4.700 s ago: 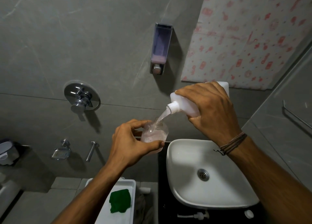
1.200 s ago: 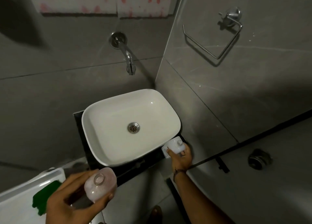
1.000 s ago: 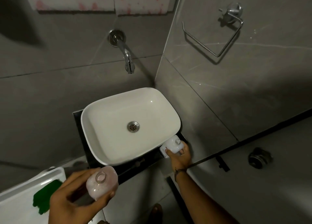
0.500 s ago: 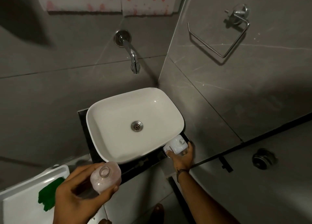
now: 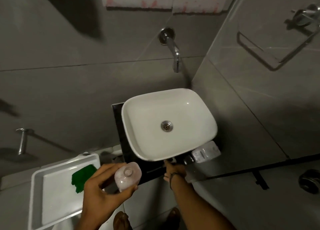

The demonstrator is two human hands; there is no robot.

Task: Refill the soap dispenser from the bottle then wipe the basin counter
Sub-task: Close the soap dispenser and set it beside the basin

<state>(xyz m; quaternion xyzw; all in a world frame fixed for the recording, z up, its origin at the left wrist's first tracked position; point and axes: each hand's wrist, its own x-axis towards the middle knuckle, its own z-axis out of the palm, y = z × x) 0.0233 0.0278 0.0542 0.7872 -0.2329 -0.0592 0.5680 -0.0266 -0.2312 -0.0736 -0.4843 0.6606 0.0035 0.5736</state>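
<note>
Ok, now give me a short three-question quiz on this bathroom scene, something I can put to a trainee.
1. True or false: the white bottle sits inside the basin.
2. The green cloth lies: A) in the basin, B) in the white tray, C) draped over the bottle.
3. Fill in: the ___ hand holds the uncapped soap dispenser.

Key
1. False: it is on the counter, beside the basin.
2. B.
3. Left: the left hand has it in its grip.
</note>
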